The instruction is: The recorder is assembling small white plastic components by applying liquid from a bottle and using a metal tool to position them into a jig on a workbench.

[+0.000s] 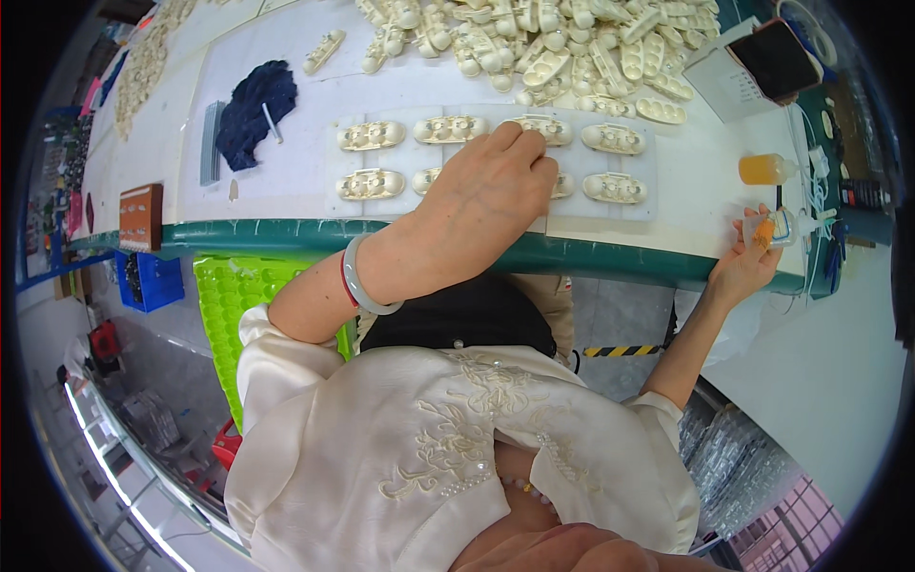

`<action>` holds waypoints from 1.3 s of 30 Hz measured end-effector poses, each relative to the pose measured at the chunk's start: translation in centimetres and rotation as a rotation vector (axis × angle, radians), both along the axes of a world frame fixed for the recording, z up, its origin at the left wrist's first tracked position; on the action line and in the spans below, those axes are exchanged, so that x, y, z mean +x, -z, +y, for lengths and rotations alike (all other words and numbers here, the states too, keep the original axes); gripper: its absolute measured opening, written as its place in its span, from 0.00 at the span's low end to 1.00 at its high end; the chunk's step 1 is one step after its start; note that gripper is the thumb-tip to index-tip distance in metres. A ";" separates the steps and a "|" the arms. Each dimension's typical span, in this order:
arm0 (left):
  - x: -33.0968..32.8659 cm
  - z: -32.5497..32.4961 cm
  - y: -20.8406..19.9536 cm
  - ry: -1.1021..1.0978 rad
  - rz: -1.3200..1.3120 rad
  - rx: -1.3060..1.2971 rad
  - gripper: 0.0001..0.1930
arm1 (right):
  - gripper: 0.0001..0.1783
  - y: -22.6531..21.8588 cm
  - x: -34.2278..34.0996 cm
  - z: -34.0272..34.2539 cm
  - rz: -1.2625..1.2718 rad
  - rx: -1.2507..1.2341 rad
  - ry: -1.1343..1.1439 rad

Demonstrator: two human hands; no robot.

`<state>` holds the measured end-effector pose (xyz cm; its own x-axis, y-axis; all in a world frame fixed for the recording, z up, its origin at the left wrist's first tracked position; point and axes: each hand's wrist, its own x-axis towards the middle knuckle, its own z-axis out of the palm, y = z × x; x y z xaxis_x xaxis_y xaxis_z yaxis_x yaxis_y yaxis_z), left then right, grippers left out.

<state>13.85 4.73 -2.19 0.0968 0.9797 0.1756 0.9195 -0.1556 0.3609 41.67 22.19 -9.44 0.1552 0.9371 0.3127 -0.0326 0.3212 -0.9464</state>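
Note:
A clear flat tray [658, 172] on the white bench holds two rows of cream plastic shells [613, 139]. My left hand [486, 195] lies over the middle of the tray, fingertips pressing on a shell in the back row [551, 129]; it covers shells in the front row. A pale bangle [360, 281] sits on that wrist. My right hand [748, 257] is at the bench's right edge, fingers closed on a small clear bottle with an orange tip [774, 229].
A heap of loose cream shells [562, 43] fills the back of the bench. A dark blue cloth [255, 110], a yellow liquid bottle [765, 170], a phone on paper [777, 59], a green-edged bench front [591, 255] and a green moulded tray [229, 305] below.

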 end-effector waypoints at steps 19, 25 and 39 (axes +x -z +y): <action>-15.7 -6.7 -2.0 -0.303 -0.260 0.206 0.11 | 0.31 -7.2 -10.0 -6.0 0.964 -0.361 -0.738; -12.4 -4.4 -0.7 0.110 -0.284 0.178 0.14 | 0.22 -7.9 -14.5 -5.3 0.983 -0.343 -0.724; -14.3 -4.6 -0.8 -0.080 -0.419 0.310 0.07 | 0.41 -6.0 -17.2 -6.8 0.612 -0.353 -0.440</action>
<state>-0.49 0.15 -1.38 -0.1166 0.8770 0.4662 0.7194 -0.2491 0.6484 24.44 15.34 -3.40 -0.2010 0.9791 -0.0316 -0.6272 -0.1534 -0.7636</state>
